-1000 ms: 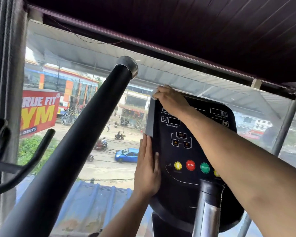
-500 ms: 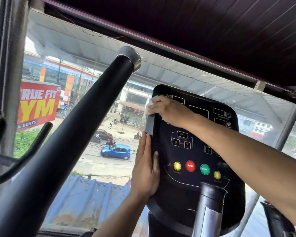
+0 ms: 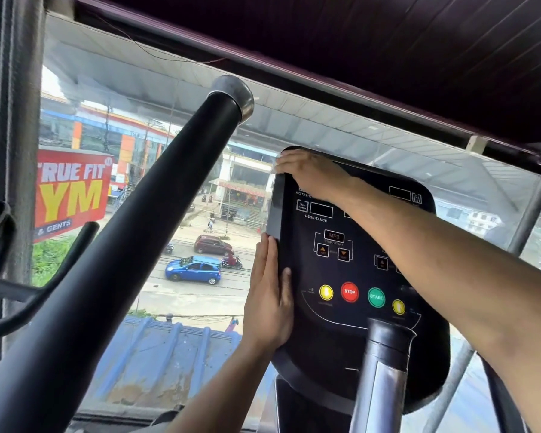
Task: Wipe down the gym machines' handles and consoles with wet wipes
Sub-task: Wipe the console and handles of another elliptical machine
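Observation:
The black console (image 3: 350,270) with yellow, red and green buttons stands right of centre. My right hand (image 3: 310,175) lies over its top left corner, fingers bent over the rim, pressing a wet wipe (image 3: 277,158) of which only a pale sliver shows at the fingertips. Flat against the console's left edge rests my left hand (image 3: 269,301), fingers straight and thumb on the front face. A long black padded handle (image 3: 132,245) with a metal end cap runs diagonally from the bottom left.
A second grey handle post (image 3: 384,364) rises in front of the console's lower part. Part of another machine's black bars (image 3: 19,292) shows at the left edge. Behind everything is a window onto a street, with a dark ceiling above.
My right hand slid down the console's left edge, then back up to the top left corner. My left hand stayed flat on the left edge.

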Motion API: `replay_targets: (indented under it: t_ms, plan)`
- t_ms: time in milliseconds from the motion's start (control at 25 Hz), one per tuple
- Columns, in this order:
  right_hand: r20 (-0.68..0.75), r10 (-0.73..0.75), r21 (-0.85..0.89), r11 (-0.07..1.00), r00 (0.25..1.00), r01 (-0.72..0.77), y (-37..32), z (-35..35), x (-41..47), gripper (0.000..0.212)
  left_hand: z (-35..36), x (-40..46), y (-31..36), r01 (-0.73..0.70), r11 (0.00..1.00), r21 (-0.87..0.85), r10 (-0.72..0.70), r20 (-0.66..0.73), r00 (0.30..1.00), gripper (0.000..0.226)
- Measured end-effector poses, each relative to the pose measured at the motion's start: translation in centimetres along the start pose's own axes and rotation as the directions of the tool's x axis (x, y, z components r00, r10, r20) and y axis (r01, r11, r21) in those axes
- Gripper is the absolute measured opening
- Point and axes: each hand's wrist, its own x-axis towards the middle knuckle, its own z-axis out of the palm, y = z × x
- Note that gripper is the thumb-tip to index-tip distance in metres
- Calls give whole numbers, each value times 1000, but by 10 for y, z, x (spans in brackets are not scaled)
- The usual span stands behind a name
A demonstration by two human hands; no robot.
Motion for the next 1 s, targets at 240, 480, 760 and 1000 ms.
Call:
replay_targets:
  t_ms: [240, 480, 760, 1000]
  plan:
    - [80, -115, 154, 983, 990, 101, -21, 25, -44, 51, 2, -5, 6, 40, 999, 6, -40, 9, 999, 58]
    - [147, -39, 188, 982, 988, 11, -56, 14, -63, 46, -10, -22, 13, 85, 994, 70, -94, 133, 987, 61]
    - [259, 47, 180, 979, 965, -96, -68, -4, -68, 43, -84, -45, 95, -118, 941, 317, 14, 312, 950, 62]
    - [277, 143, -138, 985, 950, -108, -89, -40, -87, 37, -173, -51, 207, -587, 637, 501, 425, 406, 809, 63]
